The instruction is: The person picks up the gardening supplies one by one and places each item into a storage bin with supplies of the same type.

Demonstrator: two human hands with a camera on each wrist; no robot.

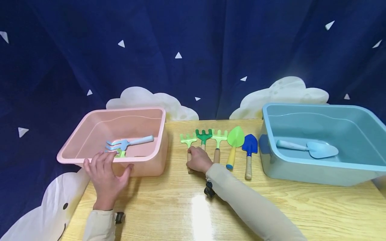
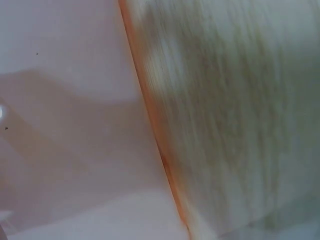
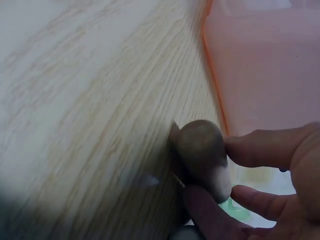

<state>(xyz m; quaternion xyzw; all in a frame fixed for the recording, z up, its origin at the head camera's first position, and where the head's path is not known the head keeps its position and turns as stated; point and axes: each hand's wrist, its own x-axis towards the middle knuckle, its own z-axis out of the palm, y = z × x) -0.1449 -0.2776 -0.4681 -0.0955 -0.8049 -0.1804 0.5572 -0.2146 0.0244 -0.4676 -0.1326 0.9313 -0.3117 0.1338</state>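
My right hand (image 1: 199,159) pinches the wooden handle (image 3: 200,142) of the leftmost light green toy rake (image 1: 188,139), thumb on one side and fingers on the other. Right beside it lies a dark green rake (image 1: 204,135), its handle mostly hidden under that hand. My left hand (image 1: 107,177) rests at the front rim of a pink bin (image 1: 156,160), fingers spread over the edge and thumb by the outer wall. Inside this bin lie a light blue fork (image 1: 132,142) and a light green piece (image 1: 121,153), partly hidden by the rim.
To the right of the hand lie another light green rake (image 1: 217,144), a green trowel with yellow handle (image 1: 235,139) and a blue shovel (image 1: 250,145). A blue bin (image 1: 301,170) at the right holds a light blue trowel (image 1: 322,150). A dark blue curtain (image 1: 211,67) hangs behind the table.
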